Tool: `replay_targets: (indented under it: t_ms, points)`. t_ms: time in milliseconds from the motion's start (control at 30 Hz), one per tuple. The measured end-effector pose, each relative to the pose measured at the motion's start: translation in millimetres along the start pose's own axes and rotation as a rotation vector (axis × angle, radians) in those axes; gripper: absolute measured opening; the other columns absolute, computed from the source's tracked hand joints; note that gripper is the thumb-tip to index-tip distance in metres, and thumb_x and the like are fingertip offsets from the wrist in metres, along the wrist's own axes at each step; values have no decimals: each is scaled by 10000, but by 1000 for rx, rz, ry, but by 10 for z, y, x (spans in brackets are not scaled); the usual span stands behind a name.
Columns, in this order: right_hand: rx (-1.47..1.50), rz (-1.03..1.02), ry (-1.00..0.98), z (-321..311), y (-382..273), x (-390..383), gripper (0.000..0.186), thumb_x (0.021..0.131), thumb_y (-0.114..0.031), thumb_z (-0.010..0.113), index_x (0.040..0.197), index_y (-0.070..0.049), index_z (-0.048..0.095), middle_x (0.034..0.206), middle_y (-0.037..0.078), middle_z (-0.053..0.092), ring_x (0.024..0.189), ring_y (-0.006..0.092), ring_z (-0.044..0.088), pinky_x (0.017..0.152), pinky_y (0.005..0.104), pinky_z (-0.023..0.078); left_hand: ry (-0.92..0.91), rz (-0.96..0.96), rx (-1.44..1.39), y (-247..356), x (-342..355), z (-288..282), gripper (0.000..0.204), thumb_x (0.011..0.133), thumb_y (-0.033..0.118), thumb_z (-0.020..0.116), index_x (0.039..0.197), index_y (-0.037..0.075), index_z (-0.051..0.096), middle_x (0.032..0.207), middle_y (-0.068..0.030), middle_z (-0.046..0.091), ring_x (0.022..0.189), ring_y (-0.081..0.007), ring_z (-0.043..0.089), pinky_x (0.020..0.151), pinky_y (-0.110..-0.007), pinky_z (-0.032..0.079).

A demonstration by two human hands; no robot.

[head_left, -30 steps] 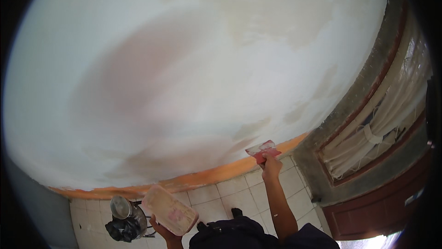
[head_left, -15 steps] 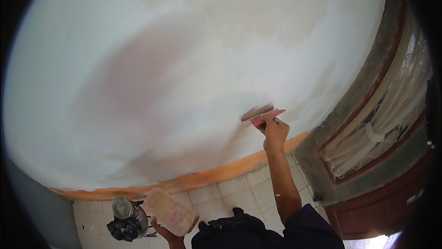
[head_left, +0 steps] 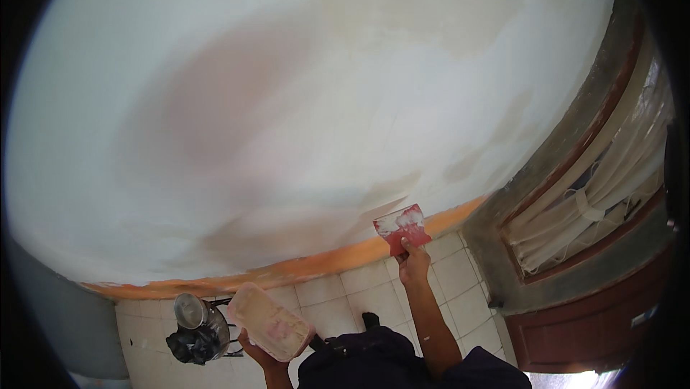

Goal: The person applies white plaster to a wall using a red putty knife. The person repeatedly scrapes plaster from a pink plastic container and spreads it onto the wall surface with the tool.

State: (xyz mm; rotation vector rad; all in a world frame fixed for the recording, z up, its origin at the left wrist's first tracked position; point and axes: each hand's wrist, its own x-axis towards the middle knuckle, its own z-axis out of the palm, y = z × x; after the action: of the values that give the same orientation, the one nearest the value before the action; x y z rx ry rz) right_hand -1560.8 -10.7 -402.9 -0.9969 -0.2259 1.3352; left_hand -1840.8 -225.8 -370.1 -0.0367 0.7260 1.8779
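My right hand (head_left: 414, 265) grips a red putty knife (head_left: 404, 228) with a wide blade; white paste is smeared over its face. The blade's top edge is at the lower part of the pale wall (head_left: 323, 137); I cannot tell if it touches. Low on the left, my left hand (head_left: 260, 353) holds a shallow pinkish plastic tub (head_left: 267, 323) by its near left side. Whitish paste lies in the tub, with a pink patch in the middle. Damp-looking darker patches mark the wall around the knife.
An orange band (head_left: 323, 259) runs along the wall's foot, above a white tiled floor (head_left: 323, 292). A metal pot (head_left: 191, 310) and a black plastic bag (head_left: 194, 346) sit on a stand at the left. At right are a curtained window (head_left: 575, 209) and a brown door (head_left: 575, 339).
My right hand has come down and slightly left with the putty knife, whose broad face now shows. My left hand and the tub have barely moved.
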Motion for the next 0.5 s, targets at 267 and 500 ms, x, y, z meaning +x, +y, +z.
replay_targets:
  t_ms: [267,500]
  points:
    - [-109,-29,63,342,-144,167,269,822,-2,632,1061,97,559,993,127,611,822,195,636,665,292,553,11,29,33,-30,-357,197,739,793,549,527,1367,111,371,1242,-121,483,1140,-308,498,920,-472,455]
    - [-69,-213,-53,1097,-580,-709,186,814,7,638,957,124,608,913,116,627,807,190,633,663,296,557,2,35,13,303,-582,168,731,791,549,517,1357,106,384,1239,-116,488,1127,-305,509,917,-469,458]
